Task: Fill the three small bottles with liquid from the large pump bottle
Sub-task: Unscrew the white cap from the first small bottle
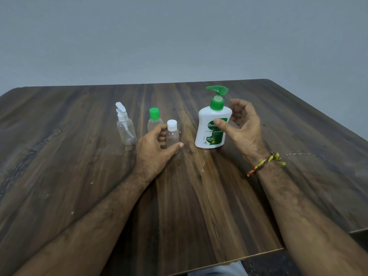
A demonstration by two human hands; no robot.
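A large white pump bottle (209,134) with a green pump stands right of centre on the wooden table (79,156). My right hand (243,128) curls round it, thumb on the front label and fingers behind its right shoulder. Three small clear bottles stand to its left. A white-capped small bottle (172,136) is nearest, and my left hand (153,148) holds it between the thumb at its base and the fingers on its left side. A green-capped small bottle (153,119) stands just behind that hand. A small spray bottle (125,128) with a white nozzle stands farthest left.
The dark wood table ends at a front edge (239,255) close to my body and a right edge (338,124). A plain grey wall (179,36) rises behind it. A braided thread band (264,162) circles my right wrist.
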